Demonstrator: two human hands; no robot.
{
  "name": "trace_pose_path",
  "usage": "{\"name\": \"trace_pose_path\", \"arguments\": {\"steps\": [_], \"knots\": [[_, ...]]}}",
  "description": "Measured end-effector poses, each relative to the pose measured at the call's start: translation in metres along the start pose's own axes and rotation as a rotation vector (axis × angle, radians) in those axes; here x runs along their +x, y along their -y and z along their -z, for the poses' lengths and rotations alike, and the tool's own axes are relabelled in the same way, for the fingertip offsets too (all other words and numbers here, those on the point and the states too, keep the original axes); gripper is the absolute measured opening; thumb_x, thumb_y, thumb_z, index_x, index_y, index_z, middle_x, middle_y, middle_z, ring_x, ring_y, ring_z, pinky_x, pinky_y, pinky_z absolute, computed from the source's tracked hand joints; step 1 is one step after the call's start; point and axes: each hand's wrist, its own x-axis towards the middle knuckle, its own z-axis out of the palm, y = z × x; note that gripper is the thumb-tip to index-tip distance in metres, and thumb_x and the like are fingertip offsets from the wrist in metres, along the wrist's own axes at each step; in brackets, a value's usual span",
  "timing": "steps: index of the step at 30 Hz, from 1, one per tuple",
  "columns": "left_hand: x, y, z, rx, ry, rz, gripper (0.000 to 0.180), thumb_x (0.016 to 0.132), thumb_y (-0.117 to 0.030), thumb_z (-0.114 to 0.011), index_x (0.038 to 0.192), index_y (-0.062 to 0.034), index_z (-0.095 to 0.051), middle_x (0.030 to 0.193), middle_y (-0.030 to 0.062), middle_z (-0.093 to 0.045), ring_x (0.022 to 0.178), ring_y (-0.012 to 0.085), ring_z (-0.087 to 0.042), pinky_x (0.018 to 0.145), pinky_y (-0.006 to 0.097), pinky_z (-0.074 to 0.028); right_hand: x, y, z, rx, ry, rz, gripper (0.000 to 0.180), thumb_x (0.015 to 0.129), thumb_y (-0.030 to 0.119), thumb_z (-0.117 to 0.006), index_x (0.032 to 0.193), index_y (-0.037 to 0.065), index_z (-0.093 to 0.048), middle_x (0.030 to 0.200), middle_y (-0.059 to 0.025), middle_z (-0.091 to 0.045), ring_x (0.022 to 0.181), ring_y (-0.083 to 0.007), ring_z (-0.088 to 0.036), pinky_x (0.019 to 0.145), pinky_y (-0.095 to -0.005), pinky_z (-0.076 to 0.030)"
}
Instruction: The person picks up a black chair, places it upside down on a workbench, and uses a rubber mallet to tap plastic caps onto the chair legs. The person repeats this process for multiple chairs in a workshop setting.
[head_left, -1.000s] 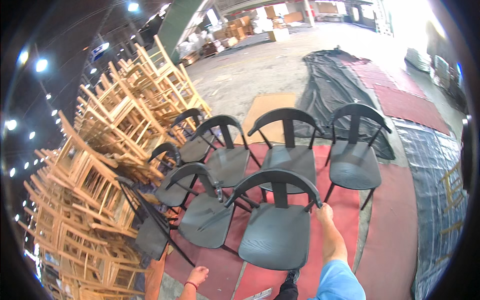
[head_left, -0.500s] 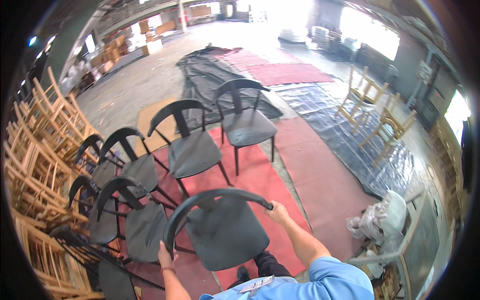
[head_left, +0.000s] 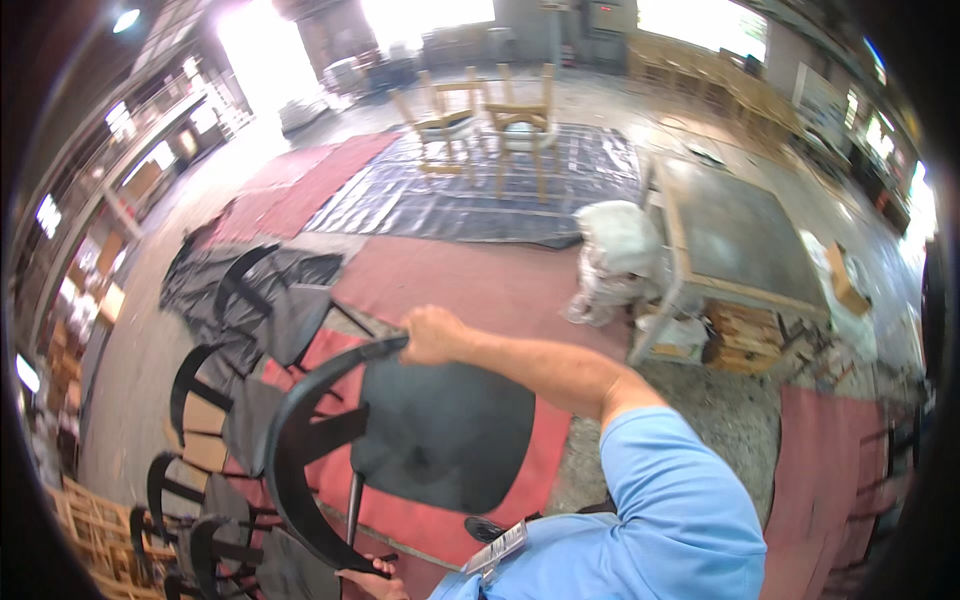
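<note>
A black wooden chair [head_left: 445, 430] with a curved backrest and a smooth wide seat is in front of me, its back toward the left. My right hand [head_left: 435, 335] is closed around the far end of the curved backrest. Around the near end, low in the picture, my left hand [head_left: 375, 580] is closed as well. One dark leg shows below the seat; the other legs are largely hidden. Close by on the left stands another black chair [head_left: 255, 425], with several more like it behind and nearer me.
Red matting [head_left: 440, 275] covers part of the floor. Bare-wood chairs [head_left: 525, 130] stand on a dark plastic sheet [head_left: 375, 195] ahead. To the right is a grey-topped workbench [head_left: 745, 230], with a wrapped white bundle [head_left: 615, 240] beside it. Stacked wooden frames [head_left: 95, 525] sit lower left.
My view has swung to the right, bringing the workbench more fully into sight. The held chair has turned with me, its backrest now facing left; both hands keep their grip.
</note>
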Motion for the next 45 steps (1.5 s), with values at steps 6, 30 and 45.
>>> {"name": "trace_pose_path", "arguments": {"steps": [6,30,45], "knots": [[-0.037,0.116,-0.232,-0.107,0.489,-0.196,0.046,0.099,-0.054,-0.044,0.109,-0.0118,-0.057,0.090,0.0005,-0.061,0.071,0.0107,-0.058,0.057,0.021,-0.051,-0.211,-0.103,0.301,-0.100,-0.490,-0.098,0.050,0.065,0.039,-0.076,0.101,0.005,-0.074,0.099,-0.0201,-0.071,0.095,-0.0325,-0.069,0.087,-0.0396,-0.053],[-0.374,0.355,-1.037,0.456,1.449,-2.119,0.041,0.092,-0.002,-0.054,0.132,-0.0067,-0.059,0.127,0.0122,-0.061,0.089,0.0168,-0.061,0.069,0.025,-0.045,-0.719,-0.369,0.669,0.181,-1.664,-0.584,0.024,0.077,0.019,-0.078,0.074,0.003,-0.061,0.058,0.0012,-0.049,0.042,-0.0051,-0.038,0.039,-0.0226,-0.024],[-0.378,0.494,-1.189,0.483,1.421,-1.193,0.042,0.099,-0.023,-0.052,0.138,-0.0066,-0.052,0.086,-0.0025,-0.051,0.059,0.0001,-0.039,0.047,0.015,-0.029,-0.665,-0.548,0.898,-0.137,-1.474,-0.560,0.056,0.084,0.046,-0.072,0.111,-0.003,-0.069,0.078,-0.0113,-0.067,0.048,-0.0061,-0.043,0.041,-0.0232,-0.033]]}}
